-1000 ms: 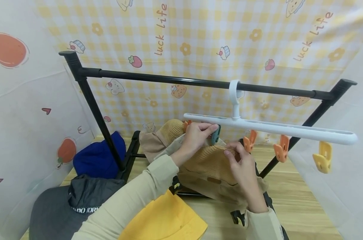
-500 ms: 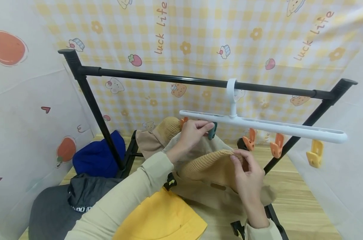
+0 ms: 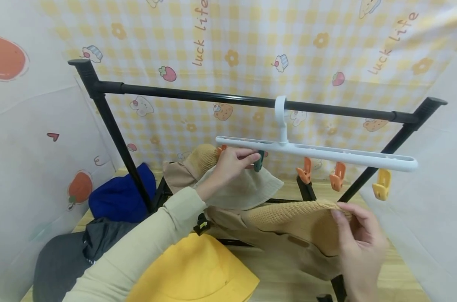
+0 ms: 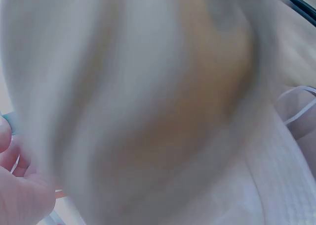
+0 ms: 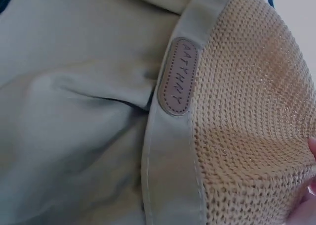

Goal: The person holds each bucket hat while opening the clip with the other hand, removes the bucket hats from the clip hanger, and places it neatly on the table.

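Observation:
My left hand (image 3: 228,165) pinches a dark green clip (image 3: 258,161) under the white hanger (image 3: 326,154). My right hand (image 3: 358,247) pinches the edge of a sun hat's woven straw crown (image 3: 296,216), held stretched out below the hanger. In the right wrist view, this hat has a beige cloth brim (image 5: 84,76) and a brown label (image 5: 178,76). Light beige-grey cloth (image 3: 243,191) hangs below my left hand, beside another woven crown (image 3: 203,159) near an orange clip. Blurred cloth (image 4: 148,96) covers most of the left wrist view.
The hanger hooks over the black rack's top bar (image 3: 198,94). Two orange clips (image 3: 338,176) and a yellow clip (image 3: 381,184) hang from its right half. A blue hat (image 3: 123,195), a dark grey cap (image 3: 56,264) and a yellow hat (image 3: 198,268) lie at left and front.
My right hand has drawn the straw hat right and down, away from the green clip, uncovering the light beige-grey cloth. My left hand stays at the clip; hanger and hand shift left in view.

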